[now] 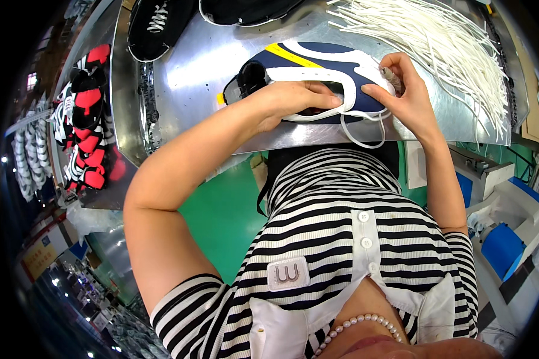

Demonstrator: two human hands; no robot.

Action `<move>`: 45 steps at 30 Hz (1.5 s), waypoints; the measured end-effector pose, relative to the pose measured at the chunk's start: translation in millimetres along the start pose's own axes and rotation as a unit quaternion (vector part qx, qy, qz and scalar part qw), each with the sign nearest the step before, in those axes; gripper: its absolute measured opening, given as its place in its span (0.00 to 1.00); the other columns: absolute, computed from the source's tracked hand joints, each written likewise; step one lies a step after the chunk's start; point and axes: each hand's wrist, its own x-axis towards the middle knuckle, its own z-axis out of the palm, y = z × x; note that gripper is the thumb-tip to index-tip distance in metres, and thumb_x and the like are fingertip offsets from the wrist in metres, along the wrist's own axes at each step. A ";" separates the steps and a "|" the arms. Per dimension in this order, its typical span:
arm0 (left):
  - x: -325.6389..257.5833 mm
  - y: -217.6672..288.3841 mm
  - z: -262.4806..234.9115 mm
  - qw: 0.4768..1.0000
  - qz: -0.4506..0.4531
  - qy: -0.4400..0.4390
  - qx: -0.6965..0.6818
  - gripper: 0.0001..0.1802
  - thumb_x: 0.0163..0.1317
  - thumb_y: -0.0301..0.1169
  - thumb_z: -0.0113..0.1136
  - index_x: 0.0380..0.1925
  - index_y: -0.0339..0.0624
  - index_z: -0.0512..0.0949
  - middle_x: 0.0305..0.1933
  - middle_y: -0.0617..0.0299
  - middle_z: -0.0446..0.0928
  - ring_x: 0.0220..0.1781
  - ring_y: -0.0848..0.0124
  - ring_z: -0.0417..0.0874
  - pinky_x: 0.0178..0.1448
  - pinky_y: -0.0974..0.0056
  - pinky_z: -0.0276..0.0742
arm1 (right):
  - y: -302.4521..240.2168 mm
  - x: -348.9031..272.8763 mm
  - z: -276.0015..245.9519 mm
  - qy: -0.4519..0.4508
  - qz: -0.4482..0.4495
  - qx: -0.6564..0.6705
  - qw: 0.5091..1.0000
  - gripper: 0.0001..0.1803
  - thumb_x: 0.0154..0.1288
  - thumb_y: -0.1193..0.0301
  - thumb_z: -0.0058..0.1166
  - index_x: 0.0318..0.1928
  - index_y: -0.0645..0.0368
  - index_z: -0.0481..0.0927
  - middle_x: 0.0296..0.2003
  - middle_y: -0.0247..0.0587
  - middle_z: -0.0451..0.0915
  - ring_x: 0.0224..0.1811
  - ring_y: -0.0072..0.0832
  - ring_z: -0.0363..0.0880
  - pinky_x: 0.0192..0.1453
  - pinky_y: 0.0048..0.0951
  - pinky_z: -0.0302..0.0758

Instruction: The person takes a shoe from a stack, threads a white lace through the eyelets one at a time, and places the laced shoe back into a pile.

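Nearest the camera, a black-and-white striped shirt (341, 239) with white buttons fills the lower middle of the view, with a strand of pearl beads (356, 326) at the collar. Two bare forearms reach up from it to a shiny metal table (203, 72). At the table's near edge lies a navy shoe upper (317, 66) with white trim and a yellow stripe. The left hand (293, 99) rests palm down on the upper, fingers curled over its opening, pressing it flat. The right hand (404, 90) pinches a white shoelace (365, 128) at the upper's right end, thumb and fingers closed on it; a loop of the lace hangs over the table edge. Beyond the right hand, a loose bundle of white laces (437, 42) spreads over the table. At the far edge sit black shoes (156, 27). Far left, red and black shoe pieces (90, 119) hang in a stack.
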 end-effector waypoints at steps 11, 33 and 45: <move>34.5 -17.8 3.3 0.941 0.286 0.158 0.092 0.08 0.59 0.29 0.66 0.36 0.37 0.86 0.32 0.64 0.84 0.32 0.79 0.79 0.39 0.71 0.75 | 15.1 0.2 -6.6 -0.026 0.149 0.068 0.986 0.23 0.54 0.58 0.71 0.39 0.60 0.74 0.28 0.33 0.75 0.27 0.18 0.73 0.29 0.21 0.70; -114.4 -140.8 -241.4 0.613 0.200 0.711 0.282 0.08 0.62 0.29 0.65 0.37 0.34 0.82 0.36 0.59 0.81 0.34 0.71 0.78 0.42 0.68 0.75 | 46.1 -13.0 -63.4 -0.027 0.115 0.132 0.984 0.14 0.62 0.61 0.64 0.38 0.52 0.73 0.27 0.21 0.68 0.29 0.11 0.63 0.32 0.13 0.58; -49.2 45.7 32.0 0.874 0.479 -0.012 0.075 0.05 0.60 0.24 0.60 0.27 0.34 0.80 0.40 0.50 0.79 0.40 0.64 0.80 0.45 0.62 0.76 | 40.1 8.0 -25.0 0.123 -0.020 -0.158 0.980 0.18 0.68 0.55 0.56 0.38 0.58 0.72 0.28 0.41 0.75 0.31 0.36 0.73 0.39 0.34 0.70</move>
